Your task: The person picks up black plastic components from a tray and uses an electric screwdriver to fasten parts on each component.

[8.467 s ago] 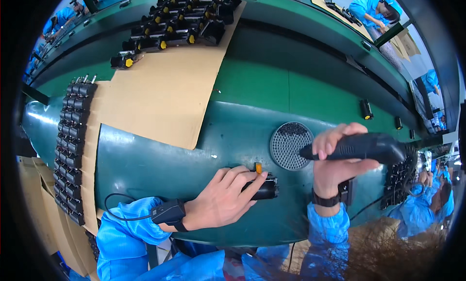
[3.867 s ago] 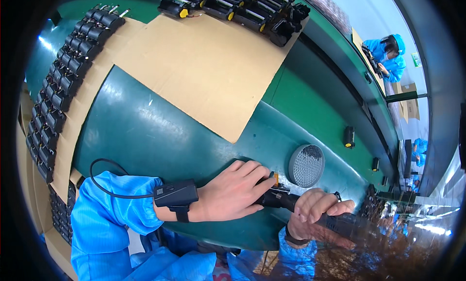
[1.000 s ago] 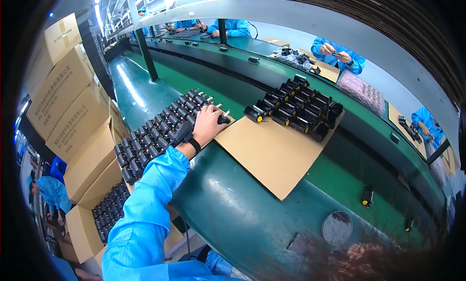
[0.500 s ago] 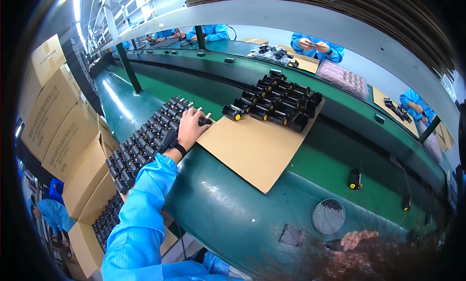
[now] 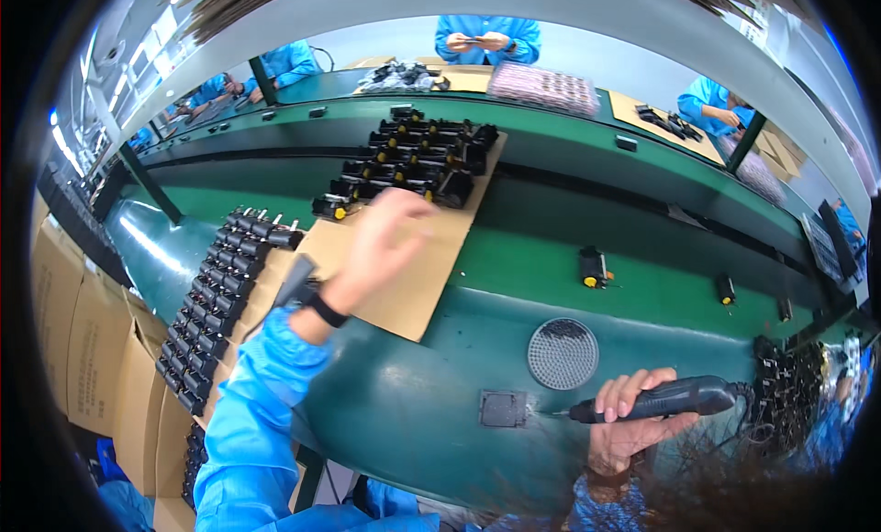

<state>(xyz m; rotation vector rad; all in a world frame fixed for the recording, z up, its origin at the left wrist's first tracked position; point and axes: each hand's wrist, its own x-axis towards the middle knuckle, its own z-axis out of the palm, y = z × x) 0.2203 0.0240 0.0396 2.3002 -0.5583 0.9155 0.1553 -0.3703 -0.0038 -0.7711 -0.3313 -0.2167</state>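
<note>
My left hand [image 5: 390, 243] hovers over the tan cardboard sheet [image 5: 404, 302], just in front of the rows of black parts with yellow caps [image 5: 395, 174]. Motion smears its fingers; the thumb and forefinger look apart, but whether anything is in them I cannot tell. To the right, my right hand [image 5: 633, 408] is closed round a black electric screwdriver [image 5: 674, 401], its thin bit pointing left. That bit reaches close to a small dark square pad [image 5: 504, 409] on the green bench. Behind the pad lies a round perforated dish [image 5: 563, 353] with small dark bits in it.
Left of the sheet stand rows of black cylindrical parts [image 5: 216, 302] on cardboard. Single black-and-yellow parts [image 5: 595, 268] lie on the green strip. Cardboard boxes [image 5: 101, 330] line the left side. A shelf beam [image 5: 587, 4] crosses above, with co-workers in blue beyond.
My left hand has left the cylindrical parts and moved right over the cardboard sheet. My right hand has come into clear view with the screwdriver. The whole view has swung right.
</note>
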